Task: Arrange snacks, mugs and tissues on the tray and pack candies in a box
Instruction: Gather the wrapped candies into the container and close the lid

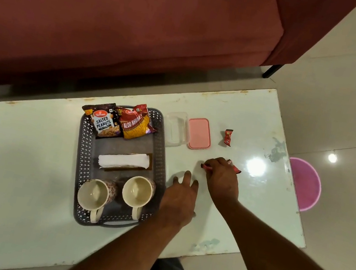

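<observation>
A grey perforated tray [80,155] on the white table holds a salted peanuts packet [103,122], an aloo bhujia packet [135,122], a stack of white tissues [123,161] and two cream mugs [92,196] [138,191]. Right of the tray stand a clear plastic box [175,128] and its pink lid [199,133], lying apart. One red candy [228,137] lies further right. My right hand [221,178] is closed on red candies [235,168] whose ends stick out both sides. My left hand [181,197] rests flat on the table beside the tray, fingers spread.
The white table [26,155] has worn edges and glare spots at the right. A maroon sofa [121,17] stands behind it with a black leg [271,71]. A pink round object [306,183] sits on the tiled floor at the right.
</observation>
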